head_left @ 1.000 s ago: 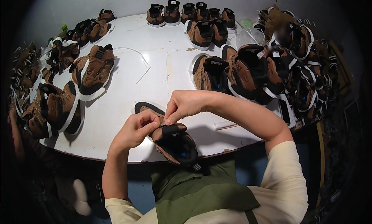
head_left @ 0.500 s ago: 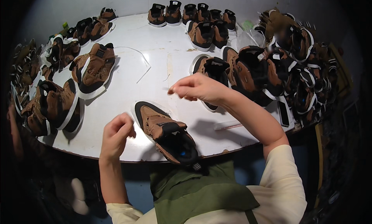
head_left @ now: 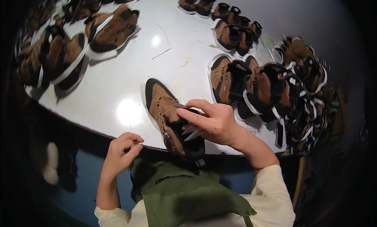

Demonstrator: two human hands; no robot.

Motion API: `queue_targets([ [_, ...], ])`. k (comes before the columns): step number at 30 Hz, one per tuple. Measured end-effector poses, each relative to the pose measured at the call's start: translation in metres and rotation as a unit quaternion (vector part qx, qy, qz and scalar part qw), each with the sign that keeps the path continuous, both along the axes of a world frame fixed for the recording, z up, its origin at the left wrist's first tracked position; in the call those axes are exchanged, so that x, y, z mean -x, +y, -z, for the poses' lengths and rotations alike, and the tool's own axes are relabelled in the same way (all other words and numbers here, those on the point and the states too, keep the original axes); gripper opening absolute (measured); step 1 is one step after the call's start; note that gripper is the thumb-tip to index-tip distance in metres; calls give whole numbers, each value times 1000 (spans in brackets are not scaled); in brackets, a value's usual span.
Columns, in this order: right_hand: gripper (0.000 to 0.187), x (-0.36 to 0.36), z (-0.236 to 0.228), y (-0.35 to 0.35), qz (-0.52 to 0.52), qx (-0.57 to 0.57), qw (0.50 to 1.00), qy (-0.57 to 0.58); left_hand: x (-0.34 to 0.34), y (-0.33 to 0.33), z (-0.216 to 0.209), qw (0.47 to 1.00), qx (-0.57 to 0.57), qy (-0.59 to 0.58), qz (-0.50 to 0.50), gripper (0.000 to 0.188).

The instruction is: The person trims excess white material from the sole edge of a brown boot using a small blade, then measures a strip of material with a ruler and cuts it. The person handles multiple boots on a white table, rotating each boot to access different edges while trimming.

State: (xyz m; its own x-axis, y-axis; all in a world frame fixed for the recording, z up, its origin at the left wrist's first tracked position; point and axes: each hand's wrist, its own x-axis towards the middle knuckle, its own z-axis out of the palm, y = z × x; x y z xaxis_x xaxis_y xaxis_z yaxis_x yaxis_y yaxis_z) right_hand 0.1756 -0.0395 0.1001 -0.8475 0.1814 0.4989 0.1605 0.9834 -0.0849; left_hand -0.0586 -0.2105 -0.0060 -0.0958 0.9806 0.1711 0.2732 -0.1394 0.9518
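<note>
A brown and black high-top shoe (head_left: 156, 96) sits at the table's front edge, toe pointing away from me and heel over the edge. My right hand (head_left: 215, 121) is over its opening, thumb and forefinger at the tongue. A slim silvery tool with two pointed prongs (head_left: 191, 133) sticks out from under that hand, into the shoe's opening; whether it is snips or tweezers I cannot tell. My left hand (head_left: 121, 153) is at the table edge, left of the shoe and apart from it. Its fingers are curled, thumb near forefinger; anything pinched there is too small to name.
Similar shoes (head_left: 114, 32) stand at the left, with more shoes (head_left: 231, 79) at the right and along the back. A heaped pile of shoes (head_left: 308, 81) is at the far right. A dark phone-like slab (head_left: 280, 133) lies near the right edge. Thin white scraps (head_left: 161, 53) lie mid-table.
My right hand has come down and nearer, onto the shoe's opening. My left hand has drawn back toward the table edge. The whole view has turned and shifted.
</note>
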Motion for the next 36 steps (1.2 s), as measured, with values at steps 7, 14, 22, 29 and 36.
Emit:
queue_targets([
  [7,45,-33,33,34,122,107,985,64,-73,35,64,905,137,-398,-55,47],
  [14,26,-64,42,41,275,253,911,177,-110,83,31,764,149,-628,5,8],
  [22,31,-85,49,2,347,480,778,210,-127,89,41,763,111,-636,26,26],
  [29,27,-80,56,-3,265,554,756,227,-128,85,47,780,106,-616,31,17],
  [36,27,-75,52,-6,228,579,745,241,-124,85,53,786,95,-609,44,24],
])
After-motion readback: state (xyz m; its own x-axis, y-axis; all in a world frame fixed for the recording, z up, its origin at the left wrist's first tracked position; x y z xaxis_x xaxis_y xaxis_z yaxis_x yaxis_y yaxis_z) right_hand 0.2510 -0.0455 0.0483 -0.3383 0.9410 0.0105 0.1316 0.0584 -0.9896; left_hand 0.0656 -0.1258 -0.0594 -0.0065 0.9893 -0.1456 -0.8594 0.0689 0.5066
